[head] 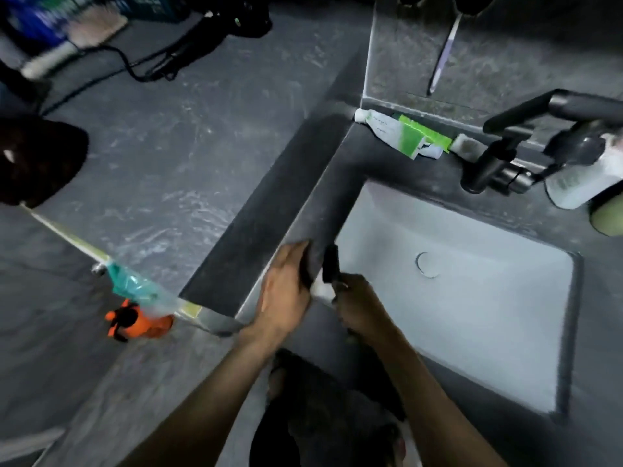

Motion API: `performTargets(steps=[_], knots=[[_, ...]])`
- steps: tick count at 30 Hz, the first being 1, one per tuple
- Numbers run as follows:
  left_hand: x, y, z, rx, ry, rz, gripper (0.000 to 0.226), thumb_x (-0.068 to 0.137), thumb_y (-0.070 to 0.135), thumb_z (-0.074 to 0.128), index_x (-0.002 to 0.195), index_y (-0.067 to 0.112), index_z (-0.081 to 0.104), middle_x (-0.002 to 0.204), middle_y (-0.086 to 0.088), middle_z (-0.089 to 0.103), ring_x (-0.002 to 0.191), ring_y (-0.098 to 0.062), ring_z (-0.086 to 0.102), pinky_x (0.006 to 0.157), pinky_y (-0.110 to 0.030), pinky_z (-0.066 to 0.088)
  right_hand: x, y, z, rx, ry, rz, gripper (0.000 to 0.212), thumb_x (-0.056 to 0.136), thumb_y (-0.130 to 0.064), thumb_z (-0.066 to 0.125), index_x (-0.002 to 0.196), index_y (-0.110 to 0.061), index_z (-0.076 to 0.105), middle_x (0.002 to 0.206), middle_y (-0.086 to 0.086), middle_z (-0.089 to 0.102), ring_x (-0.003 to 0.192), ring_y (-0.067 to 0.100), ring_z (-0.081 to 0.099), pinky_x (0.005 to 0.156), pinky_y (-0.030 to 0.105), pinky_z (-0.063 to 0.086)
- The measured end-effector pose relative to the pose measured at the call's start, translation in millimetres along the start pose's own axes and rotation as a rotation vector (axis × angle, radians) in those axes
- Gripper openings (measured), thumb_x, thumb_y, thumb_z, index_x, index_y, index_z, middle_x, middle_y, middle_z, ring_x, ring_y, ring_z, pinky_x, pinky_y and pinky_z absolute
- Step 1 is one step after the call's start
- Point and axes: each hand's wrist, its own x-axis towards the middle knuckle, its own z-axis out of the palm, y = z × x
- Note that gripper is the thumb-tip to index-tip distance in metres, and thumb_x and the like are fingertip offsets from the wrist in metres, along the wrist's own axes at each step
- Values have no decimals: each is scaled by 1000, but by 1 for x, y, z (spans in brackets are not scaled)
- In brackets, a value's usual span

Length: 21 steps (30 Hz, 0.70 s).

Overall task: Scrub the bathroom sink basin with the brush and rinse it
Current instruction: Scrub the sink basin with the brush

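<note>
Scrubbing stage: by my reading at or near the start; the brush (330,264) is at the near-left corner of the basin (472,298), and no foam or scrub marks show on the white surface.
Brush: dark and short, standing up out of the right hand (357,305), just at the basin's left rim. A pale patch under it may be bristles, but it is too blurred to tell.
Basin: white, rectangular, sunk into the dark counter (387,163), with a round drain (427,264) near the middle. It looks dry, though blur hides fine detail.
Grip: the right hand's fingers curl round the brush handle.
Other hand: the left hand (286,291) lies on the counter strip just left of the basin with fingers stretched forward, holding nothing and seemingly bracing.
Tap (499,163): black, at the back edge of the basin, with no water seen coming from it.
Left to do: most of the scrub across the floor and walls of the basin, then the whole rinse, as far as this view shows.
Back ledge: a toothpaste tube (404,136) lies left of the tap and a white bottle (580,183) stands right of it.
Further out: a toothbrush (445,52) hangs above the ledge and a hair dryer (202,38) is well off to the left.
</note>
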Motion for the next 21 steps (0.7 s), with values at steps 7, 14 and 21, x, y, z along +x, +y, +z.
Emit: performTargets(steps=[7,14,21], knots=[[-78,-12,63,22,169,-183,68,86,-2,42,153,3,38,158,-16,37,151,-29,29,126,-32,19,-46,5,12,32,-211,25,28,82,-26,40,85,-12,64,77,6,62,70,25,59,71,45,55],[-74,-18,81,139,171,-248,89,78,7,73,156,8,32,162,-6,30,153,-22,24,123,-42,29,-16,-10,11,161,-191,63,17,84,-15,47,73,-11,59,71,11,64,62,23,56,63,39,49],[-76,-10,90,236,269,-223,76,85,6,68,155,9,37,158,-8,37,154,-20,22,125,-42,23,10,-10,-6,196,-172,46,17,98,-11,42,86,-12,53,74,3,53,59,13,51,54,25,45]])
